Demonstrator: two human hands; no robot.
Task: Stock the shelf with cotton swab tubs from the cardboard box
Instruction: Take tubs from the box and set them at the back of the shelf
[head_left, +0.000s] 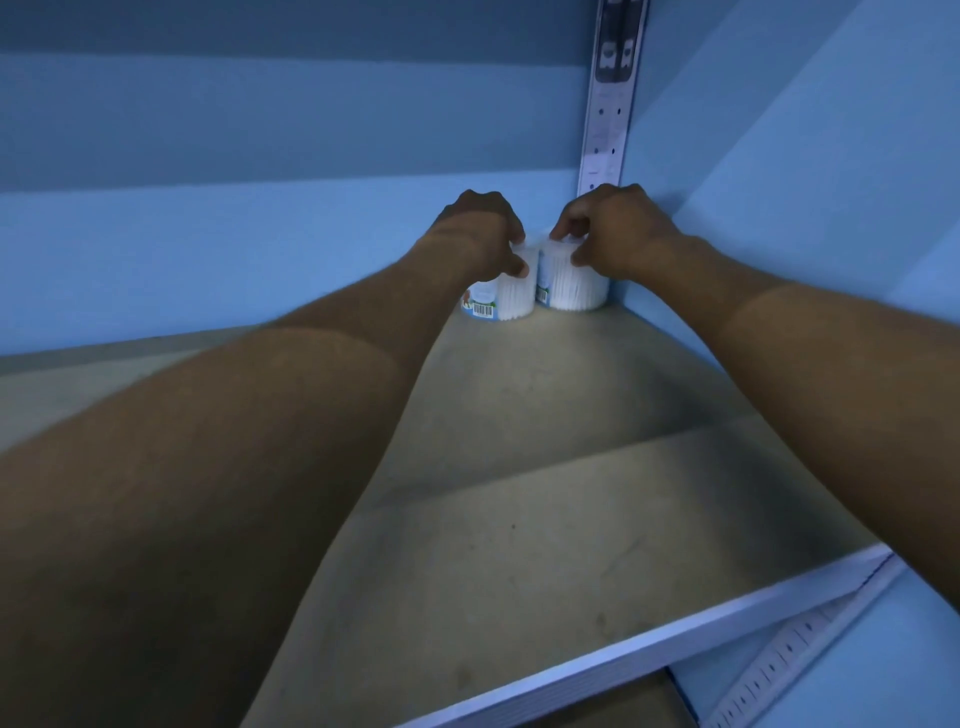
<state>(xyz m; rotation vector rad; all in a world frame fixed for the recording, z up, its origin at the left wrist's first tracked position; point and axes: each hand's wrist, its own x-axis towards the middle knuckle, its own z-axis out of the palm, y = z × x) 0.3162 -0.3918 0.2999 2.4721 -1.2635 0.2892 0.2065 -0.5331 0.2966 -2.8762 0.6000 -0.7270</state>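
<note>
A: How far along is it? Hands first.

B: The left hand is clamped on the left tub; the right hand on the right tub; both tubs are set touching in the far right corner of the shelf; barely started, it's judged; the box isn't seen.

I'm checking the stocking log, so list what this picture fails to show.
- Tub lids: head view, covered by the left hand and right hand.
- Label print on the left tub and right tub: too small and dim to read.
- Cardboard box: outside the frame.
- Shelf to the left: hidden behind the left forearm.
- Whether the tubs touch: cannot tell.
</note>
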